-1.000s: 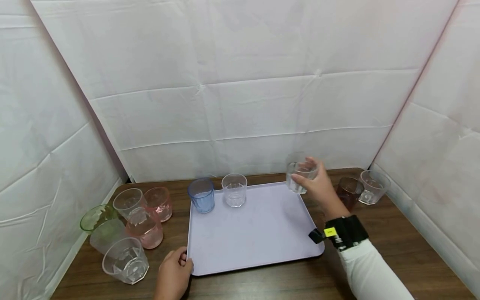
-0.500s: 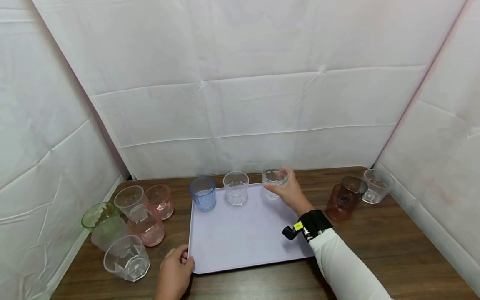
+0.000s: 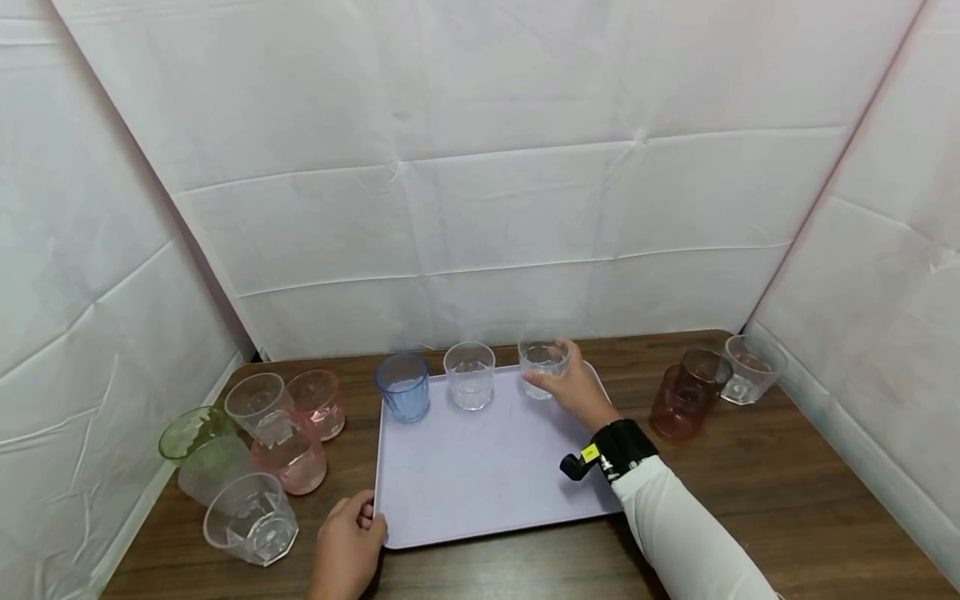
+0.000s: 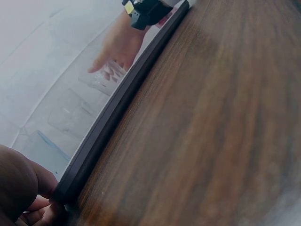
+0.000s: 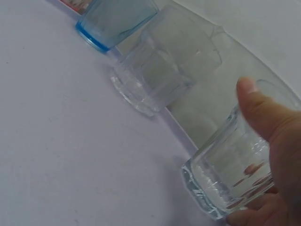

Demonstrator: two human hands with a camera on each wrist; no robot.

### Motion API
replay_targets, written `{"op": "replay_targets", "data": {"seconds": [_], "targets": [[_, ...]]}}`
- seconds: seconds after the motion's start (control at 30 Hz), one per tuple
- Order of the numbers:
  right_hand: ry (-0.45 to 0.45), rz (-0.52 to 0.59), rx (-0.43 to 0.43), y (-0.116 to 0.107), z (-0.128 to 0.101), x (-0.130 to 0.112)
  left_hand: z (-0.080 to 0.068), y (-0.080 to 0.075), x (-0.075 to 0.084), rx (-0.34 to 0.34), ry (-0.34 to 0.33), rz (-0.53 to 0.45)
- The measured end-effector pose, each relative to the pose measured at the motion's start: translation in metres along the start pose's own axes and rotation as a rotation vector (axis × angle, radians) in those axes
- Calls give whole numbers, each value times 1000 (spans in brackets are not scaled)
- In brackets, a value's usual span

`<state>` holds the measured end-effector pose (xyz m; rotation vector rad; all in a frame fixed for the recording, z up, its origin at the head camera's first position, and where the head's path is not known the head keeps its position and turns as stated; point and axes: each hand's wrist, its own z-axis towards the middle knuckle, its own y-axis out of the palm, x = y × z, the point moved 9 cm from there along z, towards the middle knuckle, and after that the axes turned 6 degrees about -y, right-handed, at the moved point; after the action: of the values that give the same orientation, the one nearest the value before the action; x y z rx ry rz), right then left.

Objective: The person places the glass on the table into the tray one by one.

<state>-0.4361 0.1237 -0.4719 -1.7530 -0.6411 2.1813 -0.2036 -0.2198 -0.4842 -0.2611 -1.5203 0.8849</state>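
1. While the right hand [image 3: 573,385] curls its thumb and fingers round a clear glass [image 3: 543,367], that glass stands upright on the far edge of the tray [image 3: 487,475], mouth up, its long axis vertical; the right wrist view shows its base down on the tray surface, the thumb [image 5: 256,106] on one side and fingertips showing through the wall.
2. On the tray it is the right-hand end of a row of three glasses along the far rim: a blue glass [image 3: 402,387] on the left, a second clear glass [image 3: 468,376] in the middle, then the held one, each standing apart from its neighbour and all mouth up.
3. At the near left corner of the tray, the left hand [image 3: 348,550] grips the rim, fingers curled over the edge; the left wrist view shows the fingers [image 4: 33,188] tucked against the dark underside of the tray edge.
4. Left of the tray on the bench [image 3: 750,475] is a cluster of five glasses: two pink, one green, two clear. The green glass [image 3: 197,446] leans over; the nearest clear one [image 3: 251,518] tilts toward the viewer.
5. Right of the tray stand three more: two brownish-red glasses [image 3: 686,392] close together, and one clear glass [image 3: 750,371] by the corner of the white cloth walls.
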Motion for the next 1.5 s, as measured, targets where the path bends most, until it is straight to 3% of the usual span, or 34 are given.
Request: {"op": "replay_targets", "data": {"seconds": [0.13,0.27,0.4,0.6,0.87,1.1,1.23,1.5], "targets": [[-33,-106,-12,-6,-4,-5,1,0,1,3,1,2],[-8,-179,-34,-16,-14,-7,1,-1,3,8,6,1],[56,-160,-56,-28,-24,-8,1,-1,2,-1,6,-1],[17,-145,-31,-55,-43,-22,0,-1,2,-4,-1,9],[-41,-207,55,-108,-74,-48,1,1,0,-4,0,4],[-127,-208,237,-163,-102,-61,0,0,0,12,3,6],[-145,-225,333,-192,-117,-56,0,1,-1,7,0,0],[-72,-196,422,-235,-139,-26,0,2,-2,-12,-3,4]]}}
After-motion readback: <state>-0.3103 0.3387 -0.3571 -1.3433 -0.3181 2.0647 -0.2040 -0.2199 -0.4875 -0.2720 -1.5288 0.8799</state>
